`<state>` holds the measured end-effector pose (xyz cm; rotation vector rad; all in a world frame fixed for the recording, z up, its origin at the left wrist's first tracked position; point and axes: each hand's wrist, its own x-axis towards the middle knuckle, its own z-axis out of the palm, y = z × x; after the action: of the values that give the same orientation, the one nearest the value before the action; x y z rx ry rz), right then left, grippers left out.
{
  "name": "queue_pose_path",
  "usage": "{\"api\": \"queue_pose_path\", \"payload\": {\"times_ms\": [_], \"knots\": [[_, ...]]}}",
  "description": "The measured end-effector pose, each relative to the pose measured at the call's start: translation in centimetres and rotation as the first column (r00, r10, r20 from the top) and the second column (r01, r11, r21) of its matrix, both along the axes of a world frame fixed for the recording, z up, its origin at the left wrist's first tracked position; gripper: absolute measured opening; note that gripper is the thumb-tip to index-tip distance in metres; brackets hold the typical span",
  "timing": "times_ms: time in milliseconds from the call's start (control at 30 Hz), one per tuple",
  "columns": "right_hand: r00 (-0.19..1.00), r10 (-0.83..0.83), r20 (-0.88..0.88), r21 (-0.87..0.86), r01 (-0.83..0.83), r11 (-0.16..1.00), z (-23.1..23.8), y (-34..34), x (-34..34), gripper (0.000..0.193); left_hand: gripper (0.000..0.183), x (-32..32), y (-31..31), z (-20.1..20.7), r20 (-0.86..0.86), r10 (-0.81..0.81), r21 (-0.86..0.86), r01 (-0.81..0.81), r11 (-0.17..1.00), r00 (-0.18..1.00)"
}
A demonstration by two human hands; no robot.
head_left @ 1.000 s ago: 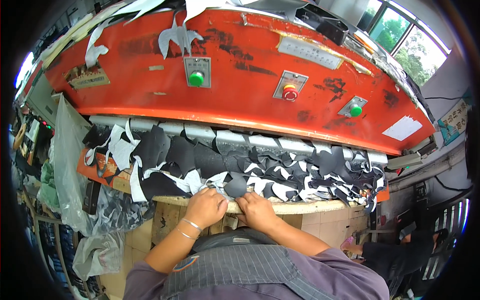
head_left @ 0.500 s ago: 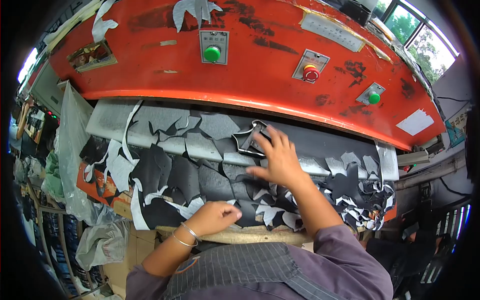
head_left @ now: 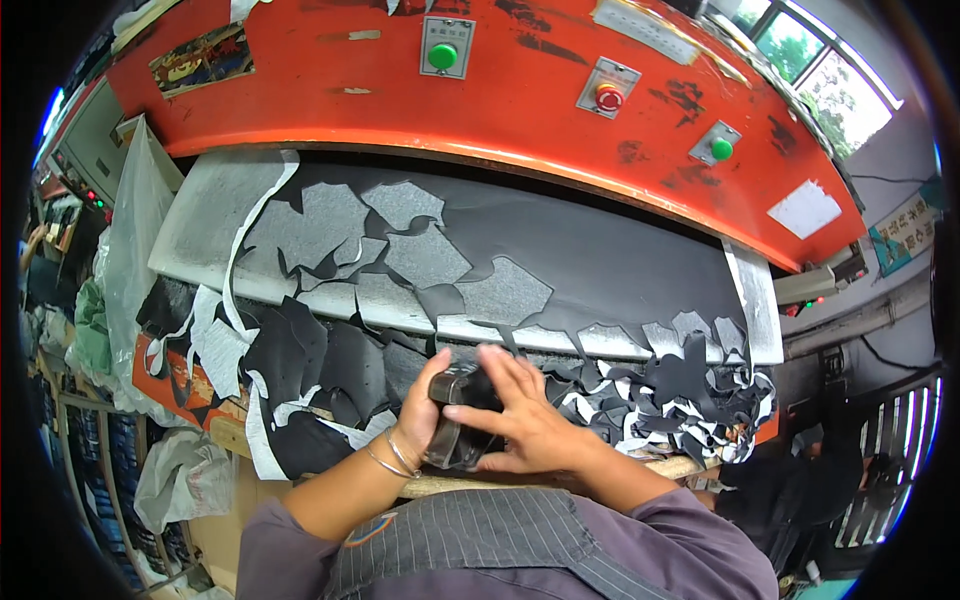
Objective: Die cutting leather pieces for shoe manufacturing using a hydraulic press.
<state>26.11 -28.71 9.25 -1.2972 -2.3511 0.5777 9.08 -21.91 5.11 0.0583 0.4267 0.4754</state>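
Since the frame half a second ago, the cutting die [head_left: 462,443] has come off the sheet and toward the body, and both hands have closed in on it. At 12 o'clock spreads the orange-red press head [head_left: 480,110], its paint scuffed dark. Below it lies the pale cutting bed [head_left: 195,225], bare toward 10 o'clock. Black sheet material [head_left: 620,240] covers most of it, with angular cut-outs along its near side showing grey beneath. Black and white offcuts [head_left: 690,400] bunch along the near edge from 8 to 4 o'clock, most tangled at 4.

At 6 o'clock, before the near edge, the left hand [head_left: 420,415] grips the die's left side while the right hand [head_left: 530,425] holds its right, fingers spread across it. The die looks like a deep, dark, hollow metal frame with glossy walls; fingers hide its full outline. Smallest are the green button [head_left: 442,56] near 12 o'clock, the red one [head_left: 608,97] at 1, and another green button [head_left: 720,149] at 2.
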Motion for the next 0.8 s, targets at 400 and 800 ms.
{"api": "queue_pose_path", "payload": {"times_ms": [400, 800], "knots": [[0.622, -0.486, -0.614, -0.588, 0.051, 0.807, -3.9, -0.1, -1.8, 0.104, 0.021, -1.2, 0.7, -1.2, -0.377, 0.726, 0.911, 0.089, 0.402, 0.576], [0.825, -0.314, -0.47, -0.579, -0.02, 0.815, -3.1, 5.4, 2.2, 0.1, 0.018, -3.3, 1.7, -2.9, -0.189, 0.454, 0.389, -0.358, 0.849, 0.871]]}}
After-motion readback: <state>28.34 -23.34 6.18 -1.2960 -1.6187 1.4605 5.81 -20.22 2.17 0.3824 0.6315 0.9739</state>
